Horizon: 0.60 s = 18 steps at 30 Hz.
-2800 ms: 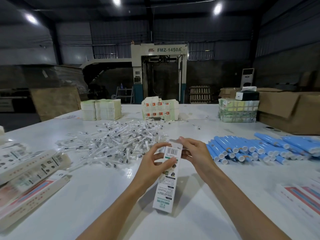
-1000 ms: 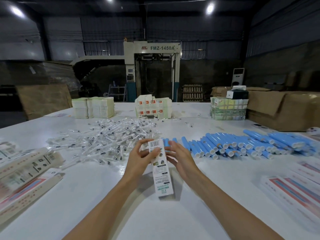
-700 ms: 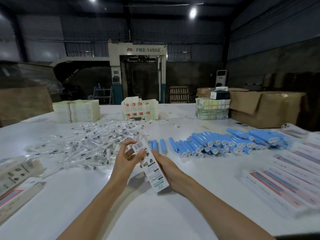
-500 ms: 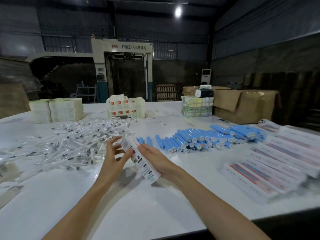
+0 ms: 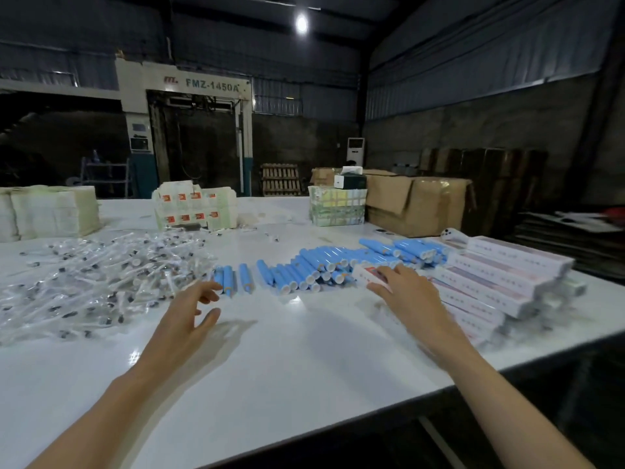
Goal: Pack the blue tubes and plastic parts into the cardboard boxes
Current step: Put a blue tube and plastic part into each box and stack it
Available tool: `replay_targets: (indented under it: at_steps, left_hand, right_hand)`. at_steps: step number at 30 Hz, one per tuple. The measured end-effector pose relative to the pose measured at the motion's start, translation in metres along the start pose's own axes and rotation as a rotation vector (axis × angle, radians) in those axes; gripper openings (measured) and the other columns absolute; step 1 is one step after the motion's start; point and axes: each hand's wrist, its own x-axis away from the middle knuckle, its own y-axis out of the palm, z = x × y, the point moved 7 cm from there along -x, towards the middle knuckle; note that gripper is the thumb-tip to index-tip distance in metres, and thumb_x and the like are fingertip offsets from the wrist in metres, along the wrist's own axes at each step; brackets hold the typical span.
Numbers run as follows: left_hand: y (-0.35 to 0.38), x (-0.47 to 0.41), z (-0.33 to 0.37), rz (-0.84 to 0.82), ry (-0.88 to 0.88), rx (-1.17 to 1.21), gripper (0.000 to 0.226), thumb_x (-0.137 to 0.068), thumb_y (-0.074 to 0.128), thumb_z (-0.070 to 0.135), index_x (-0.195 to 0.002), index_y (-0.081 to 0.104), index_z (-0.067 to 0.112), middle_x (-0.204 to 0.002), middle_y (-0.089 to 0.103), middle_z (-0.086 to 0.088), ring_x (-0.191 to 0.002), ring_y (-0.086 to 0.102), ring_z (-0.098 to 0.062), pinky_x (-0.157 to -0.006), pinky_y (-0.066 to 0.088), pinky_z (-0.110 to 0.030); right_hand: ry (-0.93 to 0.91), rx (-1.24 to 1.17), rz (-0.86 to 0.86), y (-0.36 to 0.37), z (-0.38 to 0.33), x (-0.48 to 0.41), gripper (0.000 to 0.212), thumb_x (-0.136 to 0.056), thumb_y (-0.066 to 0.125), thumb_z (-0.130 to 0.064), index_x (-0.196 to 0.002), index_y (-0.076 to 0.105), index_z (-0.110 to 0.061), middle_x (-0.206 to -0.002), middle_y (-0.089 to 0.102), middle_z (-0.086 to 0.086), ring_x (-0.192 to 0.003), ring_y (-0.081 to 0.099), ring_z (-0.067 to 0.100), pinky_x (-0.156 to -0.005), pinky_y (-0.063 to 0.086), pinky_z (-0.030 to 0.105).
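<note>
My left hand (image 5: 187, 321) hovers above the white table (image 5: 287, 360), fingers loosely spread, holding nothing. The heap of clear plastic parts (image 5: 101, 282) lies just to its left. The row of blue tubes (image 5: 318, 265) lies just beyond it and runs off to the right. My right hand (image 5: 411, 299) has its fingers over a white-and-red cardboard box (image 5: 367, 274) beside the tubes; it is blurred, so I cannot tell if I grip it. Stacked boxes (image 5: 500, 279) sit right of it.

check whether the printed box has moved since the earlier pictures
Yes. The box went right, from beside the plastic parts to the blue tubes, at the right hand.
</note>
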Motion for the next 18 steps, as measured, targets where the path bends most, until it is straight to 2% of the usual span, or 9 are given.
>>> replay_targets:
  at_steps: [3, 5, 11, 15, 18]
  left_hand:
    - [-0.001, 0.000, 0.002, 0.002, 0.001, -0.027, 0.042, -0.101, 0.069, 0.008, -0.134, 0.061, 0.034, -0.120, 0.064, 0.016, -0.119, 0.059, -0.012, -0.094, 0.050, -0.037]
    - [-0.001, 0.001, 0.003, -0.006, -0.002, -0.040, 0.042, -0.101, 0.069, 0.008, -0.133, 0.062, 0.033, -0.121, 0.064, 0.016, -0.120, 0.057, -0.011, -0.095, 0.050, -0.036]
    - [0.001, 0.004, 0.006, -0.022, -0.012, -0.050, 0.042, -0.101, 0.068, 0.006, -0.132, 0.062, 0.034, -0.119, 0.065, 0.015, -0.120, 0.054, -0.006, -0.094, 0.048, -0.033]
    - [-0.002, 0.005, 0.009, -0.017, -0.015, -0.062, 0.040, -0.101, 0.068, 0.005, -0.131, 0.063, 0.031, -0.118, 0.065, 0.013, -0.118, 0.055, -0.006, -0.093, 0.048, -0.033]
    - [-0.003, 0.007, 0.011, -0.027, -0.024, -0.060, 0.038, -0.102, 0.067, 0.005, -0.131, 0.064, 0.030, -0.117, 0.066, 0.012, -0.118, 0.055, -0.006, -0.094, 0.048, -0.032]
  right_hand:
    - [0.006, 0.218, -0.004, 0.000, 0.026, 0.016, 0.052, -0.105, 0.043, -0.058, -0.147, 0.045, -0.028, -0.137, 0.057, 0.001, -0.124, 0.056, 0.022, -0.095, 0.047, 0.035]
    - [0.017, 0.277, -0.031, 0.003, 0.037, 0.024, 0.054, -0.105, 0.042, -0.060, -0.149, 0.042, -0.029, -0.142, 0.055, 0.001, -0.129, 0.053, 0.020, -0.101, 0.047, 0.033]
    - [0.053, 0.389, -0.079, 0.008, 0.055, 0.041, 0.054, -0.107, 0.038, -0.059, -0.153, 0.043, -0.032, -0.161, 0.040, 0.005, -0.147, 0.039, 0.026, -0.119, 0.036, 0.041]
    - [0.062, 0.432, -0.092, 0.015, 0.057, 0.038, 0.054, -0.107, 0.040, -0.059, -0.153, 0.044, -0.031, -0.164, 0.037, 0.006, -0.149, 0.038, 0.028, -0.119, 0.034, 0.045]
    - [0.066, 0.463, -0.054, 0.016, 0.050, 0.032, 0.051, -0.106, 0.042, -0.058, -0.146, 0.050, -0.027, -0.154, 0.048, 0.007, -0.140, 0.046, 0.027, -0.113, 0.040, 0.044]
